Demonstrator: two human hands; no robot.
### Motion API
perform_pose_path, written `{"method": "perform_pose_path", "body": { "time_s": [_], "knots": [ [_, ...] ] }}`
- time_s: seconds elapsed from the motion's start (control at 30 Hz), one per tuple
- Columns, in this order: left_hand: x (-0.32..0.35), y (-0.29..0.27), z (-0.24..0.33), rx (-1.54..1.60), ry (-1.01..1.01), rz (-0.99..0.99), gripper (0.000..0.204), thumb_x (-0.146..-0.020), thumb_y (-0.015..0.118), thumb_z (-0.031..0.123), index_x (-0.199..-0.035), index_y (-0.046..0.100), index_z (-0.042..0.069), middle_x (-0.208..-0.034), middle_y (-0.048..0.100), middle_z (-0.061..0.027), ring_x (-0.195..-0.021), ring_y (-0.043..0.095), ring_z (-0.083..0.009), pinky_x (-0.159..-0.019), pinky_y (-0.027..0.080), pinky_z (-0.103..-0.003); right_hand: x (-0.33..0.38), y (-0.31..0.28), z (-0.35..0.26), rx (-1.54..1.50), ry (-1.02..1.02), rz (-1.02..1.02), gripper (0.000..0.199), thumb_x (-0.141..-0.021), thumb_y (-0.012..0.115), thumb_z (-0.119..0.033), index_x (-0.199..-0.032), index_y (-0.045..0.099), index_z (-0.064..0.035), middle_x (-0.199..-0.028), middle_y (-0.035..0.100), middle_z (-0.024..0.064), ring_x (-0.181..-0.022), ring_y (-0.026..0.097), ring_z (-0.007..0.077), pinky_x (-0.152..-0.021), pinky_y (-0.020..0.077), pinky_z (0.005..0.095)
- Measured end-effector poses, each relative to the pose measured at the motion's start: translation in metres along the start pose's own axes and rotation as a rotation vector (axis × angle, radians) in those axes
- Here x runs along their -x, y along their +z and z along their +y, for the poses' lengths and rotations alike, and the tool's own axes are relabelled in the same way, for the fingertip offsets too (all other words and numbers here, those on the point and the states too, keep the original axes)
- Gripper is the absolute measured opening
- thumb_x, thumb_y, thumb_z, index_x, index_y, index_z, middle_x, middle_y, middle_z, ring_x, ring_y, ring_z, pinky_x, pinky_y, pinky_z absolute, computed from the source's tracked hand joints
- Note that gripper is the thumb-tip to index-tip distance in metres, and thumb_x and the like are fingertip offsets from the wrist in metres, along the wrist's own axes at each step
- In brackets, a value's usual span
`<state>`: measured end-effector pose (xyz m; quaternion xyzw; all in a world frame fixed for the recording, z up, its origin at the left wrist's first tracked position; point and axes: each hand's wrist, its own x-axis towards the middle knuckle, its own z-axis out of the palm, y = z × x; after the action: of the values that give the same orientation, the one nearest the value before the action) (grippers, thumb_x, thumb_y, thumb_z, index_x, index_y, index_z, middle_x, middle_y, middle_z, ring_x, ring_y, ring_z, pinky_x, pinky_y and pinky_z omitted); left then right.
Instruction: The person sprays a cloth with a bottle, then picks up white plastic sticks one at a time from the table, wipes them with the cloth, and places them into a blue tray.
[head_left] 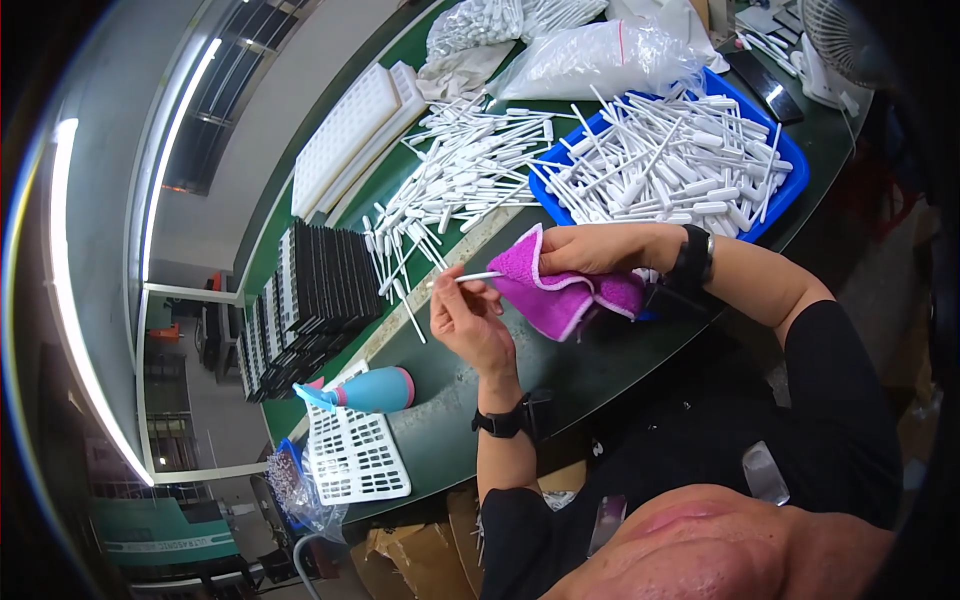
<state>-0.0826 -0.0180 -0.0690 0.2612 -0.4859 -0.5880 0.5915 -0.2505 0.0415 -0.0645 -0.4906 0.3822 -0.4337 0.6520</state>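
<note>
My left hand [470, 320] pinches a thin white plastic stick [478, 277] by one end, held level above the dark green table [590, 365]. My right hand [600, 250] grips a folded purple cloth [565, 290] wrapped against the stick's other end. Both wrists wear black bands. A loose pile of the same white sticks [455, 170] lies on the table just beyond my hands. A blue tray [790, 185] heaped with more white sticks sits behind my right forearm.
Black slotted trays [310, 290] stand stacked at the left. White moulded trays [350, 135] lie farther back. A blue spray bottle [365, 392] rests on a white grid rack [355, 455]. Clear bags of parts [600, 55] and a small fan [840, 45] occupy the far end.
</note>
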Motion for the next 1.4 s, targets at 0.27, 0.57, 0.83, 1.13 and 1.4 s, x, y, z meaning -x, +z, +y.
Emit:
{"method": "perform_pose_path", "body": {
  "time_s": [0.27,0.57,0.83,1.13,1.4],
  "knots": [
    [0.049,0.017,0.01,-0.969,1.05,-0.523,0.028,-0.095,0.038,0.02,-0.084,0.055,0.001,-0.074,0.061,-0.0112,-0.058,0.058,-0.0166,-0.047,0.045,-0.022,-0.011,-0.016,0.02,-0.214,-0.326,0.301,0.022,-0.09,0.049,-0.016,-0.104,0.059,-0.0021,-0.086,0.061,0.0026,-0.08,0.055,0.0066,-0.066,0.0459,0.0227],
    [0.008,0.039,0.02,-0.274,0.147,-0.092,0.02,-0.093,0.041,0.022,-0.084,0.05,0.007,-0.066,0.05,0.0004,-0.051,0.046,-0.0088,-0.04,0.036,-0.024,0.005,-0.021,0.023,0.184,-0.304,0.132,0.016,-0.087,0.045,-0.01,-0.082,0.058,-0.0021,-0.074,0.056,0.0007,-0.067,0.048,0.0065,-0.062,0.0411,0.0255],
    [-0.087,0.022,-0.025,0.12,-0.567,-0.273,0.014,-0.089,0.054,0.018,-0.095,0.055,0.006,-0.07,0.051,0.0021,-0.059,0.045,-0.0059,-0.046,0.033,-0.018,0.011,-0.001,-0.004,0.032,-0.227,-0.823,0.022,-0.09,0.044,-0.014,-0.078,0.053,0.0022,-0.069,0.051,-0.0019,-0.067,0.046,0.0074,-0.059,0.0387,0.0247],
    [-0.049,0.186,-0.059,-0.014,-0.777,-0.77,0.031,-0.091,0.05,0.023,-0.112,0.053,0.0,-0.098,0.062,-0.01,-0.077,0.06,-0.0137,-0.057,0.046,-0.021,0.04,-0.021,-0.02,-0.11,-0.258,-0.652,0.022,-0.091,0.045,-0.017,-0.08,0.052,0.0011,-0.073,0.049,-0.0031,-0.068,0.045,0.007,-0.061,0.0388,0.0229],
    [-0.067,0.072,-0.051,-0.355,-0.528,-0.553,0.03,-0.091,0.049,0.021,-0.108,0.057,-0.002,-0.097,0.062,-0.0114,-0.075,0.061,-0.0149,-0.054,0.048,-0.022,0.018,-0.047,0.02,0.181,-0.764,-0.368,0.032,-0.082,0.059,-0.014,-0.109,0.054,0.003,-0.104,0.058,0.0067,-0.094,0.053,0.013,-0.082,0.0424,0.0297]
  ]
}}
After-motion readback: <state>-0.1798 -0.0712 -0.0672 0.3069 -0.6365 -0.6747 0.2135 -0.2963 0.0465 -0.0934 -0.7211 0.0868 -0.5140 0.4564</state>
